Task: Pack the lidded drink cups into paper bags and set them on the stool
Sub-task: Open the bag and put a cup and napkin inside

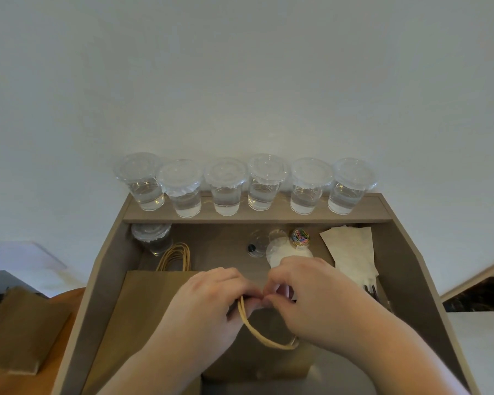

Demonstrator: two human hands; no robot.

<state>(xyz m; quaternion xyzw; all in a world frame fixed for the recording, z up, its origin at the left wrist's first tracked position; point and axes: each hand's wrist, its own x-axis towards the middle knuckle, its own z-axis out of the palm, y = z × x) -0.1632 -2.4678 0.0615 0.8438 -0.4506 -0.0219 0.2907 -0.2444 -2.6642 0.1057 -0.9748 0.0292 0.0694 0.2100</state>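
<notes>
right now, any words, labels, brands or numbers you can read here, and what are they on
None can be read.
Paper-clip jar: pale band at its base, perhaps a label, too blurred to read.
Cup lids: faint raised marks, not legible.
Paper bags: no print on the sides shown.

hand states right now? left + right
Left hand: pinching the bag handle at its top.
Right hand: fingers curled at the same spot; whether it holds anything cannot be told.

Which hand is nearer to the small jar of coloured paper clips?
Right. The right hand is directly in front of the jar; the left hand is farther off to the left.
</notes>
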